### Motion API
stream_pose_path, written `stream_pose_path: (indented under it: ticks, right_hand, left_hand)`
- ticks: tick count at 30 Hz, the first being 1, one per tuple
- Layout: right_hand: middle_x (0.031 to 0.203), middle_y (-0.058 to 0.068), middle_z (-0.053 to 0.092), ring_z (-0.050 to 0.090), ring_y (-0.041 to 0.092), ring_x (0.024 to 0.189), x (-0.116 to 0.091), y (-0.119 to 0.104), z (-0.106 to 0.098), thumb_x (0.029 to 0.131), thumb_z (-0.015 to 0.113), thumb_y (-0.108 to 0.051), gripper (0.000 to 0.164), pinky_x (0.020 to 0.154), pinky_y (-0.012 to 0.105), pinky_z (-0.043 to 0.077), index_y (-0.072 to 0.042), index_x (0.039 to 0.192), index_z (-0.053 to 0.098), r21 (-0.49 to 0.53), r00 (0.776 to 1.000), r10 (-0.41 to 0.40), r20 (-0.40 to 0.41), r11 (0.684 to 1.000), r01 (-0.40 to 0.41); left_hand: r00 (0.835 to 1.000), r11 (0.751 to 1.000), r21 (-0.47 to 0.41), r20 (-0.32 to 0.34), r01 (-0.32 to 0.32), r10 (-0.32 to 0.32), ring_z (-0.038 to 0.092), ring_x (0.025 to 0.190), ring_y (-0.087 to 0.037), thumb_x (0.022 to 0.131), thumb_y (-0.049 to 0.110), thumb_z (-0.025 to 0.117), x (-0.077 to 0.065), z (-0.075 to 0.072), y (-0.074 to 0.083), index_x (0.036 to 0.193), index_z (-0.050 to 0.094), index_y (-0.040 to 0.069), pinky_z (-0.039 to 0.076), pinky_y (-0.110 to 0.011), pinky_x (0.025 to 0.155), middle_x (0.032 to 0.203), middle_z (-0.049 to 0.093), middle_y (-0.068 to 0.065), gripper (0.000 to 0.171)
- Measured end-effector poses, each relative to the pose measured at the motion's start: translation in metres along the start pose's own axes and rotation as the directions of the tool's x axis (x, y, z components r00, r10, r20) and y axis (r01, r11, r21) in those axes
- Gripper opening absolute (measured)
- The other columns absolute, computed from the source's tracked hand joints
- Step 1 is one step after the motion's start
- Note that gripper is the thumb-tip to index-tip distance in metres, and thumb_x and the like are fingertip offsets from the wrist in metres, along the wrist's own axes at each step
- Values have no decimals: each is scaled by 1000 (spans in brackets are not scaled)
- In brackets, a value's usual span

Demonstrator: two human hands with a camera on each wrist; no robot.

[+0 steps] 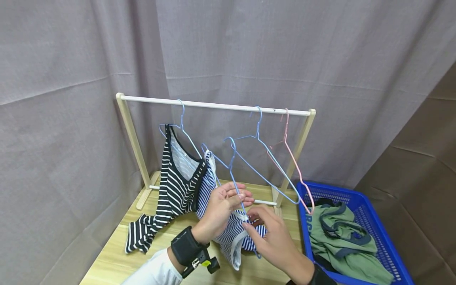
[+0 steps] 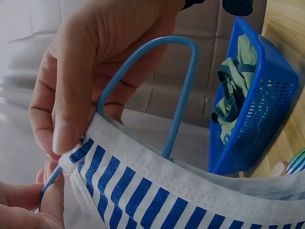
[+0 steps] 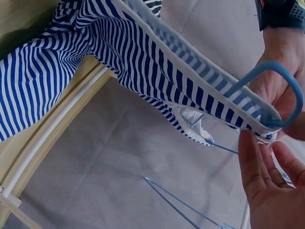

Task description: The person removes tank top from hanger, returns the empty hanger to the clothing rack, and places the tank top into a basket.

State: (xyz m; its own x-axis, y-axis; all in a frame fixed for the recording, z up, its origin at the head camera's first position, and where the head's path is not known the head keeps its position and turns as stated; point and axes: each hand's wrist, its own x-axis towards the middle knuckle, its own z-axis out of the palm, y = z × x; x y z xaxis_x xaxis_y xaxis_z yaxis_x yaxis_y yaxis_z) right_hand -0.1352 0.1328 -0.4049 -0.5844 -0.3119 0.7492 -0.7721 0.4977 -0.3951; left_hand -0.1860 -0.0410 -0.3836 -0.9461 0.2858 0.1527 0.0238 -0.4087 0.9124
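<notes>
My left hand point(image 1: 224, 204) pinches the wire of a light-blue hanger point(image 1: 232, 158) between thumb and fingers. Beside it, my right hand point(image 1: 272, 237) pinches a white-edged shoulder strap of a blue-and-white striped tank top point(image 2: 128, 191). In the left wrist view, the hanger's rounded end loops out past that strap. The tank top's other strap point(image 1: 210, 158) lies over the far arm of the same hanger. The rest of the tank top point(image 3: 128, 57) hangs in folds below; my hands hide part of it in the head view.
A white-barred wooden rack point(image 1: 213, 105) holds a black-and-white striped top point(image 1: 178, 186) on a blue hanger, another blue hanger point(image 1: 259, 134) and a pink hanger point(image 1: 286, 138). A blue basket point(image 1: 382, 233) with green clothing point(image 1: 342, 241) stands at the right. Grey curtain point(image 1: 249, 47) is behind.
</notes>
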Motion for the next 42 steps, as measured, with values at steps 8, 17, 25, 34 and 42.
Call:
stream_pose_path:
  ticks: [8,17,25,34,42]
  right_hand:
    - [93,-4,68,65,3,80,1,1,4,81,79,12,31,73,9,58,-8,102,70,22,1000,3,-13,1000,-2]
    - [92,-4,68,65,4,79,2,2,3,82,80,11,30,73,9,57,-8,102,70,12,1000,-22,-21,1000,22]
    - [91,-5,66,64,4,78,1,3,3,81,79,12,30,70,10,56,-9,102,70,10,999,-45,-29,999,46]
    - [89,-6,65,62,2,76,-1,3,0,82,79,11,29,68,10,54,-11,100,70,-7,999,-46,-20,999,46]
    - [90,-7,65,61,0,79,-5,0,-6,85,77,11,28,68,9,55,-12,100,70,12,999,-17,27,1000,17]
  left_hand:
    - [1000,1000,-5,-1,0,0,80,94,-15,101,-6,59,0,1,-1,130,56,-10,67,-34,99,115,76,-24,30]
    - [1000,1000,-17,3,-2,2,80,93,-15,100,-6,59,0,2,0,130,55,-11,67,-35,98,106,79,-10,30]
    - [1000,1000,-28,-3,2,-2,80,93,-15,100,-7,58,1,3,0,130,56,-9,67,-34,98,106,78,-12,30]
    - [1000,1000,-17,0,0,0,80,94,-16,100,-7,58,2,4,0,128,58,-9,68,-34,96,114,76,-24,28]
    - [1000,1000,-25,1,-16,16,80,92,-16,101,-10,55,6,3,-1,127,58,-10,68,-35,95,100,78,-5,26]
